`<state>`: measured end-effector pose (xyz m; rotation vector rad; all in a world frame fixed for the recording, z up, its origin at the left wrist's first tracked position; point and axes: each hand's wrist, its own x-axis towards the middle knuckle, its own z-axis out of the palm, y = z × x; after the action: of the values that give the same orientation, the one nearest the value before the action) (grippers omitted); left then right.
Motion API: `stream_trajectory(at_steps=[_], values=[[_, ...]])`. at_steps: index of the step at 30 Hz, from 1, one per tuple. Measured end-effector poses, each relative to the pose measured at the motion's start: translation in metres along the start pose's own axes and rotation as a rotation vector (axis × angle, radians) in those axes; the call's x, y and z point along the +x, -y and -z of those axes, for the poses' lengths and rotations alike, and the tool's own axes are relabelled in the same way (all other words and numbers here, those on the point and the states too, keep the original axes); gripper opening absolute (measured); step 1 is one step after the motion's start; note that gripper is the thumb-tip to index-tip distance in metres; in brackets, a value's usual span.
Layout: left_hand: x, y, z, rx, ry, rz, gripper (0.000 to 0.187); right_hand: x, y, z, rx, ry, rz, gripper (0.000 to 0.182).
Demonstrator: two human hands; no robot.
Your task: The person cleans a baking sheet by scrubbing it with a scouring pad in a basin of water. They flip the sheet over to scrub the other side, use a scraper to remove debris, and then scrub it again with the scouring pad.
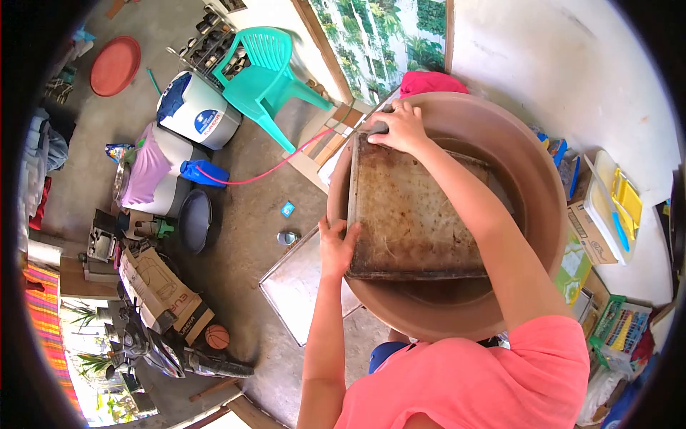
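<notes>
A rusty, stained metal tray lies tilted in a large round brown basin, its left side up at the basin's rim. Dark water shows inside the basin below and right of the tray. My left hand grips the tray's left edge near its lower corner, thumb on top. At the tray's upper left corner, my right hand is closed around a small dark grey thing that I cannot make out, pressed to the edge.
A flat silvery tray lies on the floor left of the basin. Beyond stand a green plastic chair, a white washing machine, a dark tub and a cardboard box. A red hose crosses the floor.
</notes>
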<state>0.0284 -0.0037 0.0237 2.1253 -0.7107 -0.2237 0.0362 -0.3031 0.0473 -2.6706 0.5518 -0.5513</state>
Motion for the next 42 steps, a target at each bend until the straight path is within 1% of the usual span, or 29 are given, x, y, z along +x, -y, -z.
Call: stream_trajectory(at_steps=[1, 2, 3, 5, 8, 9, 11, 12, 15, 17, 19, 21, 23, 25, 26, 29, 30, 31, 33, 34, 35, 36, 37, 39, 41, 42], values=[[-0.001, 0.001, -0.001, 0.005, -0.012, -0.003, 0.029, 0.002, -0.001, 0.002, 0.004, -0.012, -0.037, 0.040], [-0.002, 0.004, -0.002, 0.011, -0.025, -0.007, 0.029, -0.001, 0.001, 0.002, -0.026, 0.021, -0.013, 0.041], [-0.001, 0.005, -0.003, 0.015, -0.038, -0.013, 0.029, -0.007, 0.007, -0.002, -0.066, 0.035, 0.057, 0.042], [0.002, 0.007, -0.003, -0.001, -0.030, -0.021, 0.029, -0.008, 0.009, -0.003, 0.001, 0.105, 0.054, 0.042], [-0.002, 0.004, -0.002, -0.010, -0.006, 0.017, 0.029, -0.006, -0.006, -0.008, -0.018, -0.118, -0.010, 0.041], [-0.001, 0.002, -0.001, -0.014, -0.004, 0.033, 0.029, -0.008, -0.006, -0.005, -0.031, -0.102, 0.029, 0.040], [0.000, 0.005, -0.001, -0.020, -0.021, 0.004, 0.029, -0.015, -0.006, 0.000, -0.059, -0.069, 0.103, 0.040], [-0.001, 0.005, -0.001, -0.023, -0.022, -0.009, 0.029, -0.017, -0.008, -0.003, -0.057, -0.033, 0.085, 0.039], [0.000, 0.005, 0.000, -0.024, -0.010, -0.011, 0.029, -0.013, -0.024, 0.000, -0.034, -0.019, -0.081, 0.040], [0.000, 0.005, -0.001, -0.024, -0.020, -0.015, 0.029, -0.011, -0.022, -0.010, -0.034, -0.050, -0.064, 0.041], [-0.002, 0.006, -0.001, -0.033, -0.018, 0.000, 0.029, -0.017, -0.005, -0.012, -0.020, -0.043, -0.049, 0.042], [-0.001, 0.004, -0.001, -0.055, -0.009, 0.018, 0.029, -0.024, 0.015, -0.012, 0.025, -0.018, 0.088, 0.042], [-0.001, 0.009, -0.003, -0.026, -0.012, 0.001, 0.029, -0.019, 0.005, -0.015, -0.007, -0.071, 0.091, 0.041], [0.000, 0.009, -0.003, -0.014, -0.026, -0.012, 0.029, -0.010, -0.009, -0.005, 0.014, -0.029, -0.067, 0.040], [-0.001, 0.009, -0.003, -0.016, -0.035, -0.016, 0.028, -0.013, -0.009, -0.007, 0.017, -0.033, -0.083, 0.039], [0.001, 0.012, -0.005, 0.002, -0.035, -0.016, 0.028, -0.048, 0.018, -0.010, 0.071, 0.024, 0.105, 0.040], [0.001, 0.014, -0.005, 0.014, -0.030, -0.014, 0.028, -0.061, 0.021, -0.009, 0.078, 0.080, 0.131, 0.041], [0.000, 0.012, -0.003, 0.011, -0.022, 0.005, 0.029, -0.076, 0.021, -0.007, 0.045, 0.049, 0.184, 0.042], [0.000, 0.009, -0.002, 0.004, -0.005, 0.040, 0.030, -0.101, 0.013, 0.015, 0.058, 0.243, 0.133, 0.041], [0.001, 0.011, -0.004, 0.032, -0.035, -0.017, 0.032, -0.110, 0.001, 0.019, 0.099, 0.235, 0.030, 0.042], [0.002, 0.013, -0.005, 0.032, -0.036, -0.021, 0.032, -0.118, -0.016, 0.023, 0.137, 0.223, -0.074, 0.044], [0.002, 0.013, -0.005, 0.032, -0.035, -0.024, 0.032, -0.129, -0.031, 0.030, 0.188, 0.134, -0.169, 0.041], [0.002, 0.013, -0.005, 0.033, -0.032, -0.030, 0.032, -0.140, -0.040, 0.046, 0.280, 0.104, -0.248, 0.038], [0.004, 0.016, -0.005, 0.055, -0.041, -0.084, 0.033, -0.166, -0.064, 0.056, 0.238, 0.073, -0.363, 0.039], [0.004, 0.014, -0.003, 0.056, -0.005, -0.087, 0.033, -0.197, -0.089, 0.055, 0.275, 0.088, -0.451, 0.040], [0.004, 0.014, -0.005, 0.050, -0.034, -0.085, 0.033, -0.211, -0.101, 0.056, 0.293, 0.091, -0.495, 0.041]])
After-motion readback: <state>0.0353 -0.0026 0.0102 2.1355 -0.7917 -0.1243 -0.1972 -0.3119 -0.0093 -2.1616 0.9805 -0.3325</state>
